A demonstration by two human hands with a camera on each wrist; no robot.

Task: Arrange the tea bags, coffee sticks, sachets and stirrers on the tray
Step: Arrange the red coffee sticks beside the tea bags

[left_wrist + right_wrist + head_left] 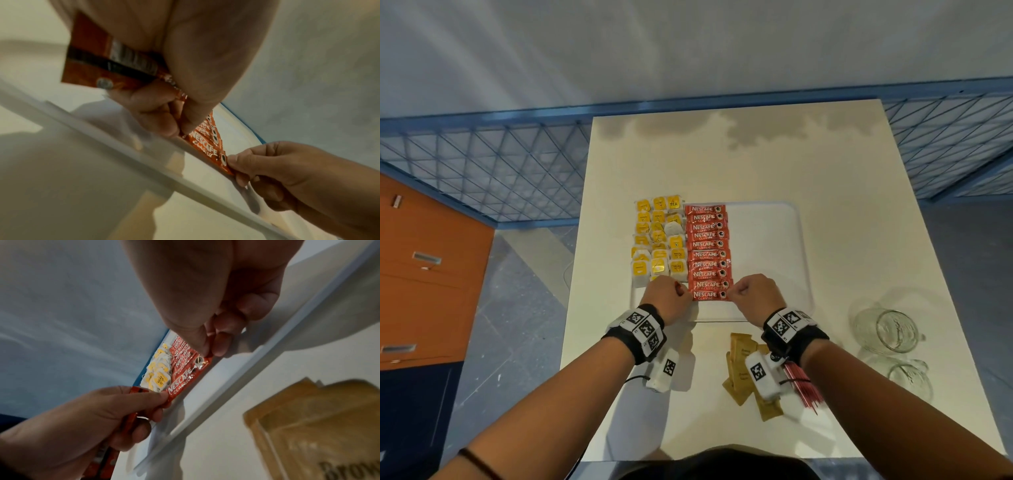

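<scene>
A white tray (767,240) lies mid-table. Yellow tea bags (659,236) fill its left side in three columns, and a column of red coffee sticks (707,246) lies beside them. The nearest coffee stick (709,295) lies flat at the column's near end. My left hand (686,291) pinches its left end and my right hand (732,294) pinches its right end. The left wrist view shows a spare coffee stick (98,65) tucked in my left palm. In the right wrist view my right hand (209,353) pinches the stick (185,386) at its printed-cup end.
Brown sugar sachets (741,373) and red stirrers (804,387) lie on the table near the front edge, partly under my right wrist. Two glass jars (890,329) lie on their sides at the right. The tray's right half is bare. A blue mesh fence runs behind the table.
</scene>
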